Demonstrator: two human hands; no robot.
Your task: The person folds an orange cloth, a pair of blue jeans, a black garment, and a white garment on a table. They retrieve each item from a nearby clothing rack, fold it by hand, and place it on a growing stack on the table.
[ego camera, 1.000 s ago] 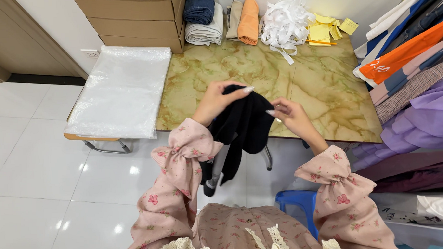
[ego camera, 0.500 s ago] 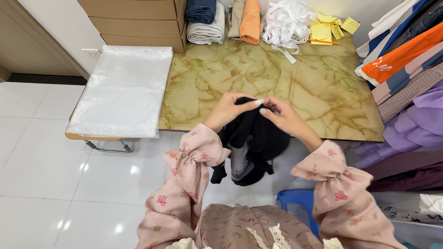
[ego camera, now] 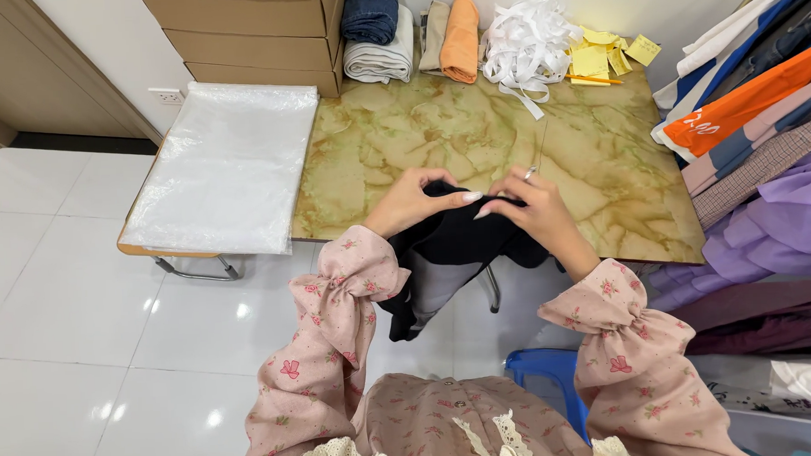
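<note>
1. Left hand (ego camera: 413, 199) has its grip pinched on the top edge of a black garment (ego camera: 464, 244); fingers curled over the cloth.
2. Right hand (ego camera: 535, 213) also has its grip closed on the same garment, just beside the left; fingertips of both nearly meet.
3. The black garment sits at the near edge of the tabletop (ego camera: 474, 136), a marbled yellow-green top. The upper part rests on the edge; the rest hangs down off it toward the floor.
4. Both sleeves are pink floral with ruffled cuffs.
5. A stack of clear plastic bags (ego camera: 223, 162) lies on the left part of the tabletop, well apart from the hands.
6. Cardboard boxes (ego camera: 246, 31) are stacked at the back left and closed; contents can't be seen.
7. Folded cloths at the back edge: dark blue jeans (ego camera: 371, 12) on top of a white towel (ego camera: 377, 63), and beside them an orange roll (ego camera: 460, 37).
8. A heap of white ribbon (ego camera: 525, 39) lies next to yellow paper notes (ego camera: 602, 55) at the back right.
9. Hanging clothes (ego camera: 762, 153) in purple, orange, blue and plaid line the right side.
10. A blue stool (ego camera: 541, 372) sits under the person, on the white tile floor (ego camera: 86, 338).
</note>
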